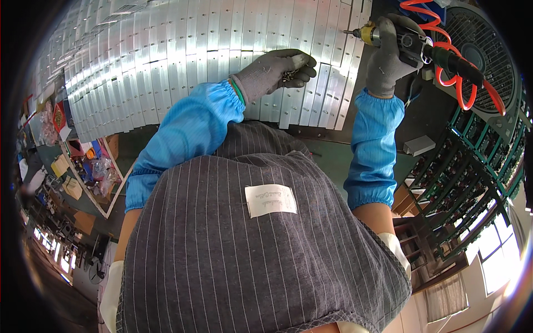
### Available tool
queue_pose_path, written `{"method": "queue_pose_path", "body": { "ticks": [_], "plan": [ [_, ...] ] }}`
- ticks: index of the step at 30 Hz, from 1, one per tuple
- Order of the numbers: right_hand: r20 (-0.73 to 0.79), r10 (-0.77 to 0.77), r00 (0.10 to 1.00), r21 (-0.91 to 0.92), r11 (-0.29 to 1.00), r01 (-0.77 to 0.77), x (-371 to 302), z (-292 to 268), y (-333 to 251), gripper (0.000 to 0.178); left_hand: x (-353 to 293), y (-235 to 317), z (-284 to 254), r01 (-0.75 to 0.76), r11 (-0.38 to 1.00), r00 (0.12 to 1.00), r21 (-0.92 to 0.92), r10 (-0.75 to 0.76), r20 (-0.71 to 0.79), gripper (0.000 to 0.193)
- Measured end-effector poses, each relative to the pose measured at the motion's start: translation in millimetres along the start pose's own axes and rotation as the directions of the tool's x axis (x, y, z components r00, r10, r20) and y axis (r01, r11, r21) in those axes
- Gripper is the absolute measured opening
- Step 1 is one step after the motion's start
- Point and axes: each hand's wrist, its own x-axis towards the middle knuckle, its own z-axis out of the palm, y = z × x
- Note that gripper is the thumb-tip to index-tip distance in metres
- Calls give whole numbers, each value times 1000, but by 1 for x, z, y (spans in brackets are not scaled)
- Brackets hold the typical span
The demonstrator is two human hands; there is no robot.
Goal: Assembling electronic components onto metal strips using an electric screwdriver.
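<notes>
My left hand (266, 73), in a grey glove, hovers over the rows of silvery metal strips (183, 66). Its fingers curl around several small screws (288, 76), which show between thumb and palm. My right hand (384, 65), also gloved, grips a pneumatic screwdriver (413, 46) at the right end of the strips. The driver lies sideways, its thin bit pointing left at the edge of the rightmost strips; whether the bit touches metal I cannot tell. Small holes or fasteners dot the strips. Blue sleeve covers wrap both forearms.
A red coiled air hose (466, 99) hangs from the driver's rear. Beyond it stands a large round fan (480, 47). A green rack (472, 172) with many parts is at right, near a small grey block (419, 145). Cluttered shelves (83, 172) stand at left.
</notes>
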Motion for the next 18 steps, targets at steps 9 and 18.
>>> {"method": "queue_pose_path", "body": {
  "ticks": [9,18],
  "plan": [
    [57,-26,998,32,999,24,3,5,1,18,-3,4,1,-27,999,999,-18,27,22,31],
    [60,116,991,259,958,-127,-8,9,-62,19,-1,5,-17,-114,990,993,-80,113,-24,32]
  ]
}}
